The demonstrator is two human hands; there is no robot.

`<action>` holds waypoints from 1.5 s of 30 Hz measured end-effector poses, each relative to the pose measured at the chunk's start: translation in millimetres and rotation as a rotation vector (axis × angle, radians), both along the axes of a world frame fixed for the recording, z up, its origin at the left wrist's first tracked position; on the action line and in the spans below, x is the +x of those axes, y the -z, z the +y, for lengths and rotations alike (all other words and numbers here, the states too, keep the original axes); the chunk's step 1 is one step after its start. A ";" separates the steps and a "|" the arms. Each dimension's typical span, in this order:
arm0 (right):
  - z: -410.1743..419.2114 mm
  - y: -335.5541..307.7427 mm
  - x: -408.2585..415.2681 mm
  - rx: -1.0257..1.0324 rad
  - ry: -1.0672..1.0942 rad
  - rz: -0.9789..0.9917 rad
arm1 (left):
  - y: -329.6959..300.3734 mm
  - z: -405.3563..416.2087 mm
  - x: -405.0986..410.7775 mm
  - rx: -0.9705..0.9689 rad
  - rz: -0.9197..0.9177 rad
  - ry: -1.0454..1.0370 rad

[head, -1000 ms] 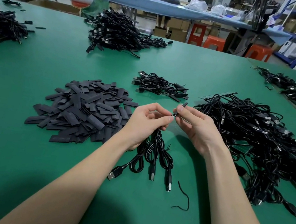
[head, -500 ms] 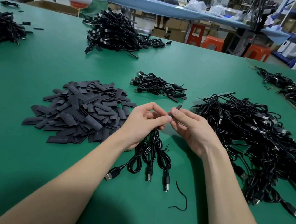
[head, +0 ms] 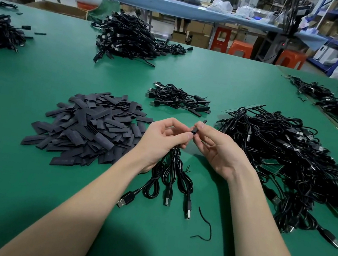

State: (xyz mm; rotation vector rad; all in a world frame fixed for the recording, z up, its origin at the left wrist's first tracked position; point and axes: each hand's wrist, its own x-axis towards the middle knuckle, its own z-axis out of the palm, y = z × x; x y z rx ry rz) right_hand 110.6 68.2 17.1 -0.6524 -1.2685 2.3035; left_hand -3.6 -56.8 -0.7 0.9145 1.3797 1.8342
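Cable bundle (head: 171, 168) is gripped by the left hand (head: 161, 140) while the right hand (head: 215, 150) pinches its black tip (head: 194, 130).

The person's left hand (head: 159, 141) and right hand (head: 220, 152) were bare, with slim fingers and short nails. Both forearms (head: 90, 201) were bare too.

The green table (head: 24, 171) carries heaps of black cables (head: 280, 156), flat black sleeves (head: 88, 128) and one loose wire scrap (head: 205, 226).
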 end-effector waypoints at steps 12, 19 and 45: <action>-0.9 -0.5 0.4 0.002 -0.014 0.003 | 2.2 0.4 -2.3 -0.007 0.006 -0.024; -1.6 -0.1 0.4 0.014 -0.020 0.003 | 1.5 0.2 -1.8 -0.007 -0.007 -0.033; -23.3 -8.7 -10.4 0.168 0.233 0.098 | 3.6 3.1 -5.4 0.015 -0.132 -0.045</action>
